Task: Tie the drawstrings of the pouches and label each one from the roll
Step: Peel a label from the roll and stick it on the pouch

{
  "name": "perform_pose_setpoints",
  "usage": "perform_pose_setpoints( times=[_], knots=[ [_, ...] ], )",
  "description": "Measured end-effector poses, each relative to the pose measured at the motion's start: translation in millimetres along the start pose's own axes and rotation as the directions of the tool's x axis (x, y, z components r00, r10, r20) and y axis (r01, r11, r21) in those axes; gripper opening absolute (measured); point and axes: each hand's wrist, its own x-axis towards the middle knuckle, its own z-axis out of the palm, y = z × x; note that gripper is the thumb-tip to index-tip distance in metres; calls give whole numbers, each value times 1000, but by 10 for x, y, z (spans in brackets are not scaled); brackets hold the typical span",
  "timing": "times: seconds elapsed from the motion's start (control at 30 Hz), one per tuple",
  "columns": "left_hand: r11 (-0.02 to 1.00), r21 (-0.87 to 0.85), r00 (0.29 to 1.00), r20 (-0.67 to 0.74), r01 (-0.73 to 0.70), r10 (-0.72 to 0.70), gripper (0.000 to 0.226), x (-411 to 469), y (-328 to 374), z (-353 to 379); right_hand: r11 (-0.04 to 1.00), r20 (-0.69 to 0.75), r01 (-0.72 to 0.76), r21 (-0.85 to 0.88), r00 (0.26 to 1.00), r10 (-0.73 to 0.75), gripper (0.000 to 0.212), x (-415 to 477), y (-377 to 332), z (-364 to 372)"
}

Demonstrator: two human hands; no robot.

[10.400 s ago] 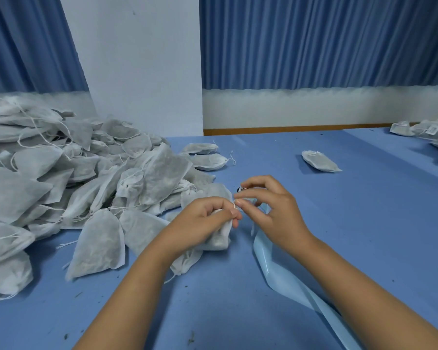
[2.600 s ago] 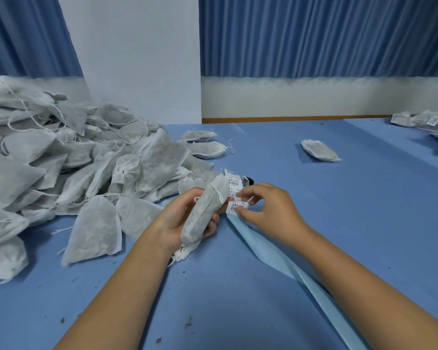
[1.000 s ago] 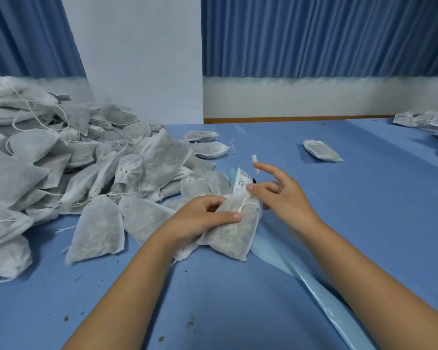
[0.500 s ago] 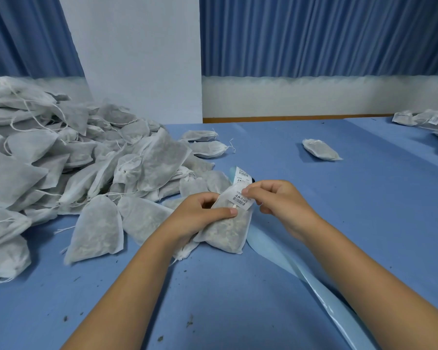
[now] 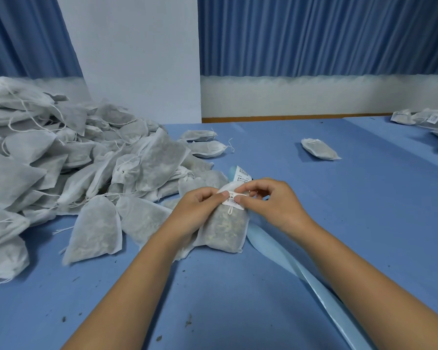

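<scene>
On the blue tabletop (image 5: pixel 359 198), before blue curtains (image 5: pixel 314 34), the left hand (image 5: pixel 197 210) grips a pouch (image 5: pixel 225 231); the right hand (image 5: pixel 273 205) pinches its label (image 5: pixel 232 201).

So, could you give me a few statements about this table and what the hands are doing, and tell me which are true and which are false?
1. The left hand and the right hand both hold one pouch, which has a white label at its top. True.
2. The big heap of pouches lies on the person's right. False: the pile is on the left.
3. A pale blue strip trails along the table beside the right forearm. True.
4. The held pouch is empty. False: dark filling shows through its fabric.
</scene>
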Motion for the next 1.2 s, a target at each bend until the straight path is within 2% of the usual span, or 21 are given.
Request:
perform_pose_setpoints(
  times=[0.07,0.13,0.2,0.27,0.37,0.57,0.67,0.77,0.87,0.93,1.0,1.03,1.07,1.13,1.2],
  knots=[
    [1000,-12,1000,-10,-29,29,15,-8,13,5,998,-38,-56,38,998,58,32,18,20,11],
    [997,-57,999,9,-49,49,15,-20,28,8,973,-17,-186,138,982,190,32,39,22,-6],
    [993,-96,997,22,-70,73,15,-32,46,23,930,105,-297,215,954,280,27,49,13,-39],
    [990,-106,995,8,-97,98,16,-34,42,52,891,202,-337,304,937,286,34,46,13,-53],
    [986,-99,990,-39,-137,133,15,-36,28,102,862,211,-324,390,943,259,33,31,-23,-33],
    [978,-74,974,-125,-197,187,16,-21,8,118,933,168,-229,277,968,188,10,-4,-75,-24],
    [978,-69,959,-224,-195,175,17,-1,-5,150,955,121,-171,241,982,146,14,-16,-99,-21],
    [971,-83,918,-353,-224,182,23,17,5,131,966,177,-140,215,979,103,26,-46,-94,11],
    [978,63,885,-418,-199,207,40,25,8,75,975,208,-50,215,978,4,26,-77,-96,46],
    [963,187,852,-454,-192,258,43,23,17,12,976,189,-35,214,982,-7,20,-62,-107,-1],
    [922,329,815,-465,-206,347,30,21,18,-96,971,154,-71,230,987,36,18,-28,-119,-55],
    [878,436,795,-453,-198,404,18,17,22,-167,958,81,-80,275,995,60,17,-9,-120,-73],
    [825,536,788,-424,-180,447,7,10,29,-238,929,-39,-68,363,995,88,15,12,-125,-91],
    [735,663,817,-339,-144,466,10,-6,46,-359,792,-218,5,611,962,163,13,63,-118,-134],
    [677,729,880,-255,-96,400,11,-16,51,-445,683,-195,7,730,961,199,26,97,-75,-164]
  ],
)
